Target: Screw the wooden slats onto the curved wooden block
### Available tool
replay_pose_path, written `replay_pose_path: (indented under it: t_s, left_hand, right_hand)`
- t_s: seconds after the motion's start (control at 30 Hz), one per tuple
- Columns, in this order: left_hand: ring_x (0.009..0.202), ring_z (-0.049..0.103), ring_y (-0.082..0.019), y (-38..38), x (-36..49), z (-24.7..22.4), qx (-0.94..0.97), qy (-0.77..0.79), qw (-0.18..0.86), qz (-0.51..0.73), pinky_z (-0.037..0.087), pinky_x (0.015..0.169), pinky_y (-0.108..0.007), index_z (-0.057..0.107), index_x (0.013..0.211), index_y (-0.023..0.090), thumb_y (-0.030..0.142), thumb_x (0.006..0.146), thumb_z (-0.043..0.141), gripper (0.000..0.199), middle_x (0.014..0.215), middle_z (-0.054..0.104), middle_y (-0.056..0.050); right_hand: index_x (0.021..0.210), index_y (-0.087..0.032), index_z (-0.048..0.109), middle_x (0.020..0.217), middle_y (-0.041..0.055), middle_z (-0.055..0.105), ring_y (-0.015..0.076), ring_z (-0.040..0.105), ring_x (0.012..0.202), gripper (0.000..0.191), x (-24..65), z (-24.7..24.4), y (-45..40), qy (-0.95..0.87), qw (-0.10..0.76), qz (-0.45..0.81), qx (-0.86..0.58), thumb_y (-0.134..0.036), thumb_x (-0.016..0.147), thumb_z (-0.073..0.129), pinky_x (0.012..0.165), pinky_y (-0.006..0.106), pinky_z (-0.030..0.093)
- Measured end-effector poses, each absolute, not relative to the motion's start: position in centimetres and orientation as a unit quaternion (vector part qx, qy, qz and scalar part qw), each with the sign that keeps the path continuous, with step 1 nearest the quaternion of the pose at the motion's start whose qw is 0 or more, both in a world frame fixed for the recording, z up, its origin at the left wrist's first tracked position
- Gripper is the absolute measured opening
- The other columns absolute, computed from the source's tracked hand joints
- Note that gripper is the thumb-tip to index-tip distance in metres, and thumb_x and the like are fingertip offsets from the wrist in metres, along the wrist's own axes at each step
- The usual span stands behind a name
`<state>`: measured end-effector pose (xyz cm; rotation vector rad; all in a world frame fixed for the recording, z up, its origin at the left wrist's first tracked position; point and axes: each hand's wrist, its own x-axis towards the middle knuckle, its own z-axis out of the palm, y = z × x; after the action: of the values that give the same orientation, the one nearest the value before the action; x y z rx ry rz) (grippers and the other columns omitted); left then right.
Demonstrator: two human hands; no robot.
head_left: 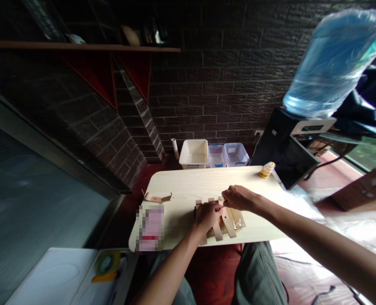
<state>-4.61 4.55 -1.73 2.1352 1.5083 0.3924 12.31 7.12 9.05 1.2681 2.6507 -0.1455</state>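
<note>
Several light wooden slats point(217, 231) lie side by side, slightly slanted, near the front edge of the pale table. My left hand point(208, 214) lies over them, its fingers closed on one slat near its far end. Close by on the right, my right hand point(238, 197) is curled shut above the far ends of the slats, almost meeting the left fingertips. Whatever it pinches is hidden by the fingers. Beside the slats, at their right, is a piece of clear plastic wrap point(239, 220) with wood under it.
On the table point(178, 182) are a bent wooden piece point(158, 198) at the left, a blurred-out pink item point(152, 224), and a small yellow-capped bottle point(267, 170) at the far right. Plastic bins point(193, 153) stand behind it. A water dispenser point(275, 135) rises at the right.
</note>
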Motion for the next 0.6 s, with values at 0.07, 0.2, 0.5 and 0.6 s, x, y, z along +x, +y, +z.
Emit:
replay_pose_path:
  t_s: [0.07,0.2,0.5,0.6]
  left_hand:
    - [0.085,0.066,-0.019,4.5,-4.6,-1.7,0.776,0.563,0.248,0.137,0.039,0.071,-0.025,0.072,0.080,0.022,0.043,0.091,0.049,0.033,0.084,0.074,-0.003]
    - [0.084,0.066,-0.019,4.6,-4.6,-1.5,0.777,0.557,0.257,0.143,0.040,0.071,-0.026,0.072,0.084,0.022,0.042,0.091,0.049,0.031,0.082,0.074,-0.003]
    - [0.075,0.064,-0.015,4.6,-4.5,-1.8,0.786,0.545,0.243,0.161,0.036,0.066,-0.024,0.071,0.079,0.022,0.038,0.091,0.049,0.030,0.080,0.073,-0.001]
    - [0.074,0.063,-0.014,4.6,-4.4,-2.0,0.785,0.549,0.242,0.154,0.035,0.065,-0.024,0.070,0.075,0.021,0.040,0.092,0.049,0.032,0.078,0.072,-0.001]
  right_hand:
    - [0.092,-0.013,0.070,0.087,0.0151,0.072,0.0258,0.070,0.079,0.024,12.1,9.1,7.1,0.894,0.103,-0.050,0.434,-0.035,0.087,0.061,0.062,0.027,0.047]
    - [0.093,-0.012,0.070,0.088,0.0167,0.071,0.0265,0.071,0.078,0.026,11.9,9.0,7.1,0.882,0.099,-0.047,0.458,-0.036,0.085,0.063,0.061,0.028,0.048]
    - [0.109,-0.018,0.064,0.094,0.0119,0.073,0.0246,0.070,0.084,0.027,11.8,10.1,6.9,0.902,0.090,-0.059,0.418,-0.023,0.083,0.062,0.065,0.027,0.047]
    - [0.103,-0.019,0.066,0.092,0.0106,0.073,0.0235,0.069,0.084,0.019,11.8,10.0,6.8,0.912,0.091,-0.056,0.396,-0.020,0.087,0.055,0.067,0.028,0.047]
